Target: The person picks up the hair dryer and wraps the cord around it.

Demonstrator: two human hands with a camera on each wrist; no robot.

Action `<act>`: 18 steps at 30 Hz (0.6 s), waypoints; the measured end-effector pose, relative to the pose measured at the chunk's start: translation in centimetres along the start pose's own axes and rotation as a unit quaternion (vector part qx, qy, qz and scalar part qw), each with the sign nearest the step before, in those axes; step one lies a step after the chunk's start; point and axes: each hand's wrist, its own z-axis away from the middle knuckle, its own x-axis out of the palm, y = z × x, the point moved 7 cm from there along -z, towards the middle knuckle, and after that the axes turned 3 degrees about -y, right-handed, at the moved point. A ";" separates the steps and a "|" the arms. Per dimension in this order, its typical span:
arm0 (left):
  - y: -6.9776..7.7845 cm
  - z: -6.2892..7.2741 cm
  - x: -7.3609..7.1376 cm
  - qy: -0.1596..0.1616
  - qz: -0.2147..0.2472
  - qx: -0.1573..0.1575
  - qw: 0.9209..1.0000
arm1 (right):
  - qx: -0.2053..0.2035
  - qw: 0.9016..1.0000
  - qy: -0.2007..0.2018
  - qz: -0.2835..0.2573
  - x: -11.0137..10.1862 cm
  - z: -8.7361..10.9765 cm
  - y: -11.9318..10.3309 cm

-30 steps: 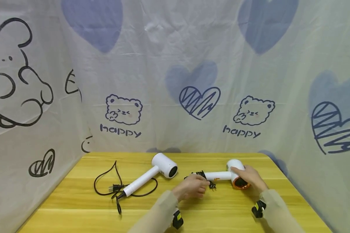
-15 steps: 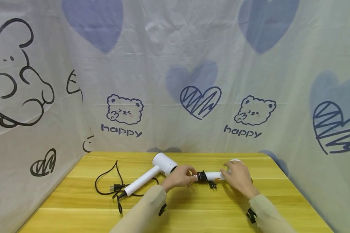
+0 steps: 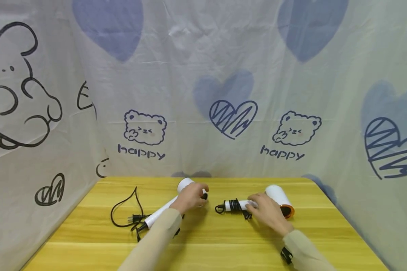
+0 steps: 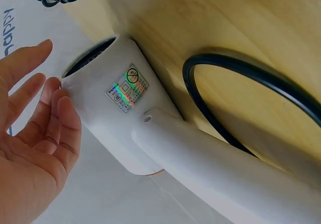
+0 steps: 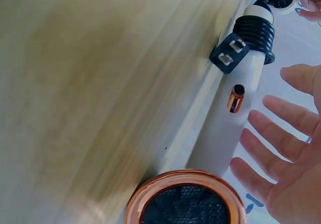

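On the left of the table lies a white hair dryer [image 3: 159, 211], with my left hand [image 3: 190, 197] over its barrel. The left wrist view shows that hand's fingers [image 4: 70, 128] loosely bent beside the dryer's nozzle end, not wrapped round it; whether a fingertip touches is unclear. A second white hair dryer [image 3: 276, 194] with an orange-ringed outlet lies to the right. Over its handle is my right hand [image 3: 269, 212], fingers spread and fairly straight alongside the handle [image 5: 220, 118] in the right wrist view. A black cord [image 5: 253, 33] is wound round that handle.
The left dryer's black cord [image 3: 113, 210] lies loose in loops, its two-pin plug [image 3: 134, 218] beside the handle. Another two-pin plug [image 3: 247, 215] hangs by the right handle. A printed white curtain [image 3: 203, 67] backs the yellow wood table [image 3: 224, 248].
My left hand has moved left from the right dryer's handle end to the left dryer's barrel. My right hand has slid left from the right dryer's head to its handle, uncovering the head.
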 end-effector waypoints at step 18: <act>-2.0 0.4 0.0 0.001 -0.083 0.002 0.997 | 0.007 0.999 -0.010 -0.038 0.0 -0.1 -1.5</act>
